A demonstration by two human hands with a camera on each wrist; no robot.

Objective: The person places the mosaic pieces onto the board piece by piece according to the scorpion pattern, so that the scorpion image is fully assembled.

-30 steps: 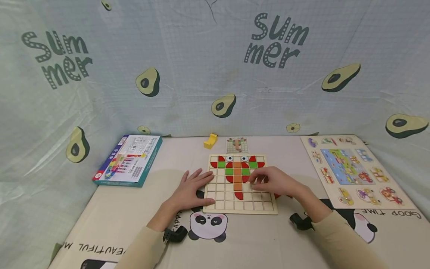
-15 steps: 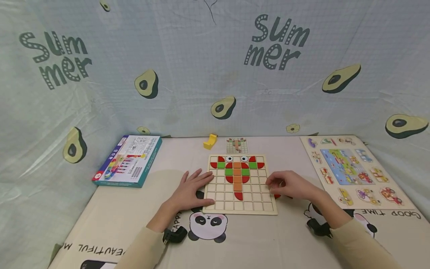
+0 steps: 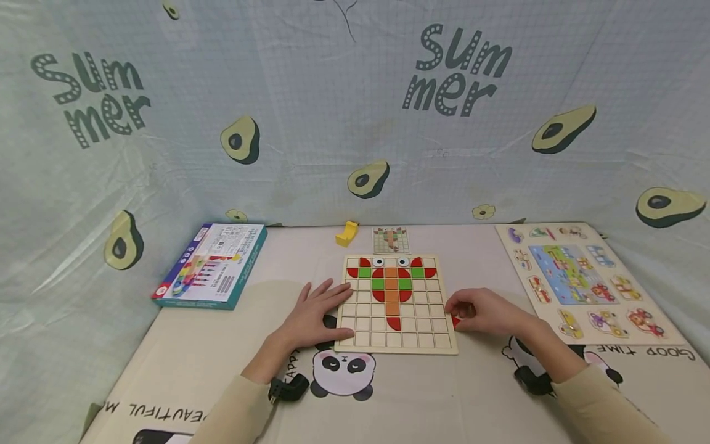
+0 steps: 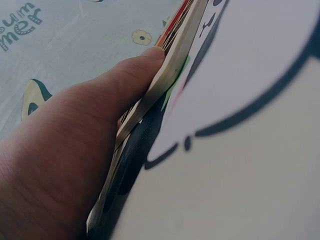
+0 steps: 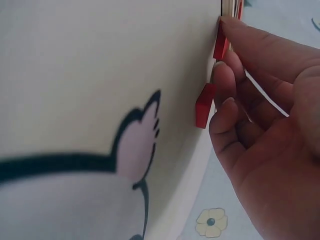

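My left hand [image 3: 316, 314] lies with fingers spread at the left edge of a wooden grid board [image 3: 360, 339]. In the left wrist view its thumb [image 4: 145, 62] rests on the board's rim. Red, green and orange pieces and two eye pieces [image 3: 403, 263] sit in the upper and middle cells. Just off the board's right edge, my right hand [image 3: 488, 311] pinches a red puzzle piece [image 5: 219, 42] between thumb and finger, low at the table. A second red piece [image 5: 204, 107] lies beside the curled fingers in the right wrist view.
A small pattern card [image 3: 391, 240] lies behind the board, with a yellow curved block [image 3: 347, 234] to its left. A boxed toy [image 3: 213, 265] stands far left. At the right lies a picture puzzle board [image 3: 588, 283]. A printed curtain hangs behind.
My right hand has moved right, from over the board to beyond its right edge, and now has its fingertips on a red piece. The left hand has stayed in place.
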